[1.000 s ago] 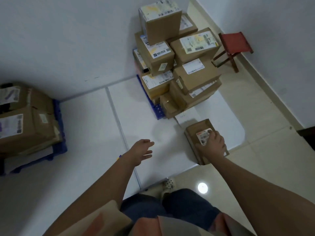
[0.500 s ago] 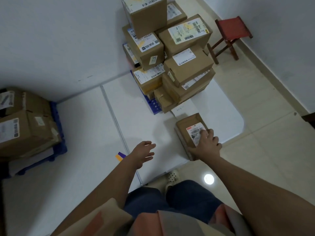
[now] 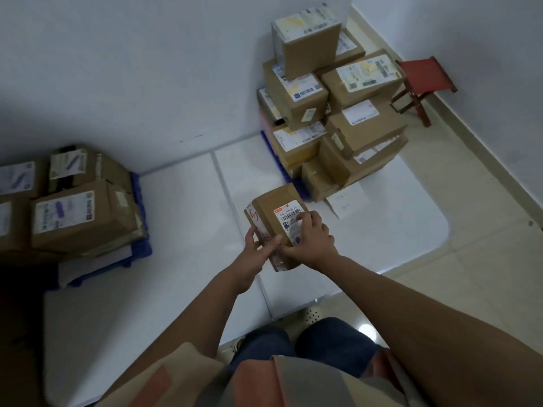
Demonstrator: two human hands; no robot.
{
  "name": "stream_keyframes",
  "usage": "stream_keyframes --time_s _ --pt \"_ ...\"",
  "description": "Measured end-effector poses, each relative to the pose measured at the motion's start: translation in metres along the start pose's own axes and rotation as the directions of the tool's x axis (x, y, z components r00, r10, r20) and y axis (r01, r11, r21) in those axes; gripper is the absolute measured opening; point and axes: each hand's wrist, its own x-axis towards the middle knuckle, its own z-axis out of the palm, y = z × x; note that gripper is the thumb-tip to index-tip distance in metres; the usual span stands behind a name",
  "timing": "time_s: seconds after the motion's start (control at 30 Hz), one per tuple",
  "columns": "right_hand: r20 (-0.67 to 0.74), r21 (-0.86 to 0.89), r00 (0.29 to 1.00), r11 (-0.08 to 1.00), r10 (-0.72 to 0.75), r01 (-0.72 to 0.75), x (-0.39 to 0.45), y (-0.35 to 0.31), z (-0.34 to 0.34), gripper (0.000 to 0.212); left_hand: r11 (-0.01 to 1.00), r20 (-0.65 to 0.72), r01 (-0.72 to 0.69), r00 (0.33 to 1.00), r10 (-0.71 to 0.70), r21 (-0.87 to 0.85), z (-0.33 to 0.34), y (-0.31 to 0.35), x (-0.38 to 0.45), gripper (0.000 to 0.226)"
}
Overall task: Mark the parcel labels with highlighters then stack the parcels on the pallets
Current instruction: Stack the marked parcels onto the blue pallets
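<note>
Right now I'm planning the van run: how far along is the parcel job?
Done: the left stack sits on a blue pallet, its labels streaked purple. In hand: both hands, left and right, hold one parcel whose label shows a purple mark. Left: that parcel is not yet stacked, and the right pile shows no purple marks; some labels there look yellow-streaked.

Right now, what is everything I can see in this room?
held parcel: one, brown, white label, mid-floor in both hands
right stack: about ten brown parcels, on a blue pallet by the wall
left stack: several brown parcels, purple-marked labels, on a blue pallet
stool: one, red, right wall
paper sheet: one, white, on the floor beside right stack
floor mats: white
left hand: grips parcel's left side
right hand: grips parcel's top
</note>
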Motion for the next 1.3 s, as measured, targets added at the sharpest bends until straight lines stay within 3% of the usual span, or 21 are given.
stream_keyframes --time_s 0.17,0.3,0.4,0.53,0.63,0.8,0.87,0.97,1.07,1.2,1.3 --pt "-0.05 0.07 0.986 0.984 -0.161 0.164 0.008 -0.084 0.003 0.095 0.984 -0.218 -0.156 0.967 0.135 -0.082 -0.058 0.03 -0.024 0.098" --pt "-0.139 0.378 0.944 0.865 -0.298 0.329 0.019 -0.159 -0.002 0.073 0.936 -0.38 -0.325 0.89 0.253 -0.138 -0.136 0.056 -0.051 0.089" --pt "-0.238 0.562 0.941 0.756 -0.24 0.335 0.026 -0.217 -0.007 0.051 0.884 -0.43 -0.424 0.848 0.311 -0.196 -0.193 0.078 -0.08 0.08" --pt "-0.278 0.648 0.939 0.683 -0.201 0.338 0.041 -0.286 0.0 0.044 0.778 -0.458 -0.534 0.812 0.363 -0.331 -0.263 0.096 -0.115 0.072" --pt "-0.264 0.654 0.938 0.673 -0.225 0.346 0.045 -0.329 0.007 0.043 0.659 -0.533 -0.596 0.778 0.333 -0.458 -0.318 0.094 -0.131 0.072" --pt "-0.213 0.64 0.943 0.693 -0.255 0.332 0.047 -0.379 0.025 0.046 0.547 -0.716 -0.636 0.692 0.093 -0.544 -0.394 0.082 -0.15 0.082" --pt "-0.176 0.636 0.949 0.706 -0.262 0.312 0.046 -0.394 0.031 0.047 0.551 -0.732 -0.627 0.68 0.042 -0.551 -0.416 0.078 -0.153 0.094" --pt "-0.123 0.625 0.948 0.719 -0.292 0.303 0.043 -0.415 0.041 0.047 0.591 -0.714 -0.583 0.7 0.016 -0.558 -0.438 0.074 -0.157 0.085" --pt "-0.056 0.616 0.947 0.735 -0.318 0.283 0.041 -0.43 0.051 0.048 0.662 -0.68 -0.547 0.729 0.076 -0.512 -0.448 0.078 -0.16 0.08" --pt "-0.042 0.612 0.951 0.744 -0.307 0.268 0.037 -0.439 0.057 0.045 0.803 -0.647 -0.477 0.747 0.155 -0.357 -0.452 0.09 -0.161 0.051" --pt "-0.039 0.598 0.958 0.761 -0.283 0.249 0.034 -0.437 0.058 0.038 0.88 -0.6 -0.392 0.783 0.167 -0.267 -0.446 0.1 -0.159 0.041"
